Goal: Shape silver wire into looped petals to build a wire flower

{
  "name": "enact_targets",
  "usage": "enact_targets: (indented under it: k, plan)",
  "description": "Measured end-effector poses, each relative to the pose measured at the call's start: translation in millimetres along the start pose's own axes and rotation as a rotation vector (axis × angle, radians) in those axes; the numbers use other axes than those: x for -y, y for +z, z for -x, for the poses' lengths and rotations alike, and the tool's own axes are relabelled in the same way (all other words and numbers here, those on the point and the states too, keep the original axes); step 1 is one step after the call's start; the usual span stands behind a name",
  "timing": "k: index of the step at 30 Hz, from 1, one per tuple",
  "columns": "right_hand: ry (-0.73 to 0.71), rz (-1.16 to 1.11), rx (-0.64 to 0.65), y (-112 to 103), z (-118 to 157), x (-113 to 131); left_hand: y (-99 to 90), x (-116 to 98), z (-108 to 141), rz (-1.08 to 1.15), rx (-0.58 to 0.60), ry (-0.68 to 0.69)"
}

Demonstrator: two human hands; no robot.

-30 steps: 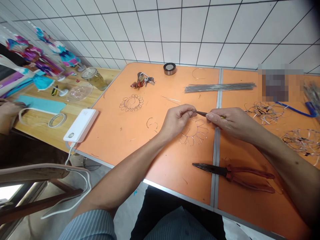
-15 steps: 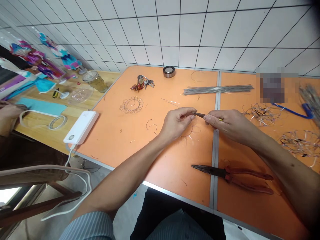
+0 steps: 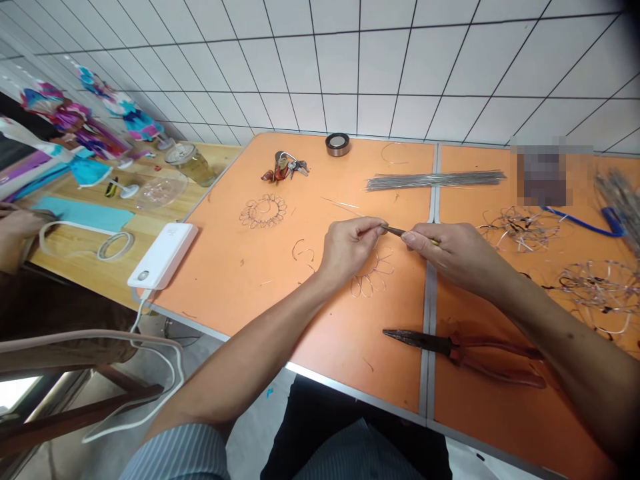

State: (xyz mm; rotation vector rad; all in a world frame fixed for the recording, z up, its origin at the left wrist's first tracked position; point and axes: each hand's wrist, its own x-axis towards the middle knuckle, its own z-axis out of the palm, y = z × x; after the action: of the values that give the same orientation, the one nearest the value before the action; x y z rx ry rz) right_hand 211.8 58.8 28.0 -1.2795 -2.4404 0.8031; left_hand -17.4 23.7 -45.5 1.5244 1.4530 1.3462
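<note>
Left hand [image 3: 347, 250] and right hand [image 3: 457, 257] pinch a slim dark rod [image 3: 397, 231] at opposite ends; judged light and stiff, hold by the ends.

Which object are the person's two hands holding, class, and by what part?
A slim dark rod with a yellow end: the right hand pinches it near the yellow end, the left hand at its narrow tip.

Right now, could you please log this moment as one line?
right hand: holding small dark tool | left hand: fingertips at its tip | wire flower: on orange table
</note>
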Motion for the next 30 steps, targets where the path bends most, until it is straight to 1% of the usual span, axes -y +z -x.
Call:
enact_targets:
  k: [8,12,19,22,26,30]
  plan:
    - [0.014,0.066,-0.051,5,3,5,-0.6,-6,1,-0.016,0.009,-0.044]
    - [0.055,0.109,-0.060,7,3,9,-0.5,-11,2,-0.026,0.009,-0.054]
    - [0.059,0.205,-0.051,9,2,12,1.3,-12,1,0.025,-0.001,-0.095]
    - [0.039,0.179,-0.036,9,2,10,1.5,-11,0,0.110,-0.001,-0.097]
    - [0.053,0.112,-0.032,9,3,7,-0.3,-15,0,0.223,0.007,-0.121]
    - [0.065,0.074,-0.014,9,5,8,-2.0,-16,0,0.214,0.009,-0.129]
